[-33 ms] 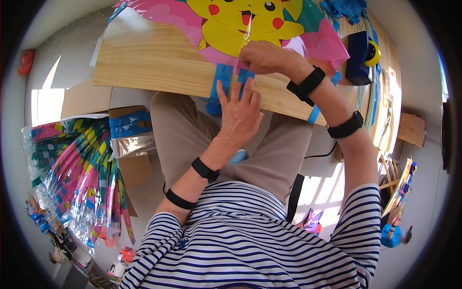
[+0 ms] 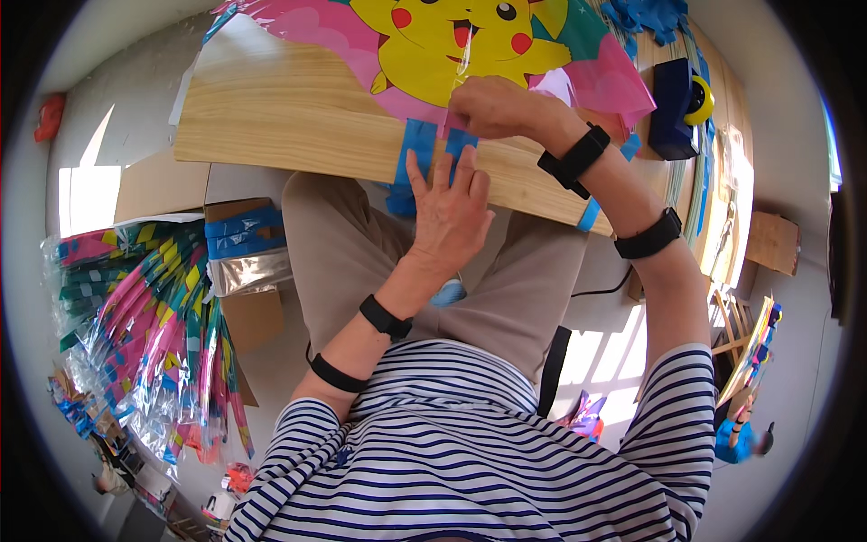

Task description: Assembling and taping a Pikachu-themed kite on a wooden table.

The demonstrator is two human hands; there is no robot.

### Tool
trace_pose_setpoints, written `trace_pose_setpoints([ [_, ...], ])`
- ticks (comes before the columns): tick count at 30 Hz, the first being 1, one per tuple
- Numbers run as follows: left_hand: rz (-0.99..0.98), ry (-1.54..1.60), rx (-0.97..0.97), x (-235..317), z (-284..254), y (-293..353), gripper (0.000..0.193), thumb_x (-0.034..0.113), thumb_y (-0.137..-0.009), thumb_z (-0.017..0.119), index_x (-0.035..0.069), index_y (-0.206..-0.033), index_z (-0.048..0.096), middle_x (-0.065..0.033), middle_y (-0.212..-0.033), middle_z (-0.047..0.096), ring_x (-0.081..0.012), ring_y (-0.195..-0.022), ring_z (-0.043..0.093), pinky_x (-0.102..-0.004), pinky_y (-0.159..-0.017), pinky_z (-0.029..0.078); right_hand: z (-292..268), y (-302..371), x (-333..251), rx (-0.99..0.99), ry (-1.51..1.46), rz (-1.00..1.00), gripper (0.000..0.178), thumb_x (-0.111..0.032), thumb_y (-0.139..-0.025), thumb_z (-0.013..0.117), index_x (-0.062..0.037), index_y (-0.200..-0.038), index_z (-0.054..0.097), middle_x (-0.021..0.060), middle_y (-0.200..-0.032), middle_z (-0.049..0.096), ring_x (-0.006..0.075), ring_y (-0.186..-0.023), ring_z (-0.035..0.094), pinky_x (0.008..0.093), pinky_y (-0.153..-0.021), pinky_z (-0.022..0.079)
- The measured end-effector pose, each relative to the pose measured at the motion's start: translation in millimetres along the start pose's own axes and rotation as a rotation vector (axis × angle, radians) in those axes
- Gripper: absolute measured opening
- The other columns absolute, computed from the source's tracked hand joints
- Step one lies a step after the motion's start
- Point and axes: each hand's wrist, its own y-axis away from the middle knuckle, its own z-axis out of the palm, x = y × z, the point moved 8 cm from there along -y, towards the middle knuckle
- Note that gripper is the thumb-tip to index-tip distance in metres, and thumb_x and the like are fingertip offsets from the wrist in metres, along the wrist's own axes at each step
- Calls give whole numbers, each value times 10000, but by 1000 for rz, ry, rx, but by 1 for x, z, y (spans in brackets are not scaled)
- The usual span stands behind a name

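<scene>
A glossy plastic sheet, printed pink and green with a yellow cartoon figure, lies on the wood-grain tabletop. At its near edge my right hand is closed, fingers curled down; whatever they pinch is hidden beneath them. My left hand lies open just nearer to me, its fingers spread. Its fingertips touch the table edge by the blue strips, which run over that edge and hang below it. A narrow pink tip of the sheet shows between the two hands.
A dark blue tape dispenser with a yellow hub stands at the table's right. Blue strips bunch up behind it. Bundled, colourful plastic-film pieces lie at the left beside a cardboard box. A person in blue is far off at the right.
</scene>
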Motion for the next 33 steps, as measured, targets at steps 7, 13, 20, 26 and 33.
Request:
trace_pose_setpoints([
  [7,21,-13,-7,1,-1,-3,484,182,-665,825,45,-1058,577,-189,-1378,500,-362,-1210,490,-765,-1106,171,-3,-2,2,10,73,64,124,-110,-681,665,-12,-757,671,194,-781,668,410,-773,654,489,-637,503],
  [13,23,-51,-45,1,2,-4,543,237,-655,850,49,-1081,572,-174,-1388,490,-344,-1211,491,-719,-1127,157,-10,0,3,23,109,145,147,-120,-656,695,-18,-762,690,178,-796,687,391,-778,679,468,-647,530],
  [20,28,-61,-52,4,1,-6,548,245,-646,856,55,-1073,570,-174,-1384,491,-341,-1197,500,-724,-1127,154,-26,12,17,282,197,234,206,-206,-726,762,-30,-810,695,146,-787,695,351,-813,686,429,-692,536],
  [26,18,-64,-57,3,3,-5,559,237,-637,864,58,-1080,573,-173,-1378,497,-338,-1193,505,-731,-1120,166,-36,33,25,343,-203,350,239,-209,-735,783,-23,-753,634,148,-758,671,336,-740,648,446,-638,482],
  [33,23,-79,-37,4,5,-5,583,237,-619,875,53,-1092,588,-177,-1362,523,-335,-1182,518,-729,-1116,181,14,46,29,402,-248,468,265,-235,-711,820,-30,-738,654,136,-752,682,333,-737,661,444,-640,497],
])
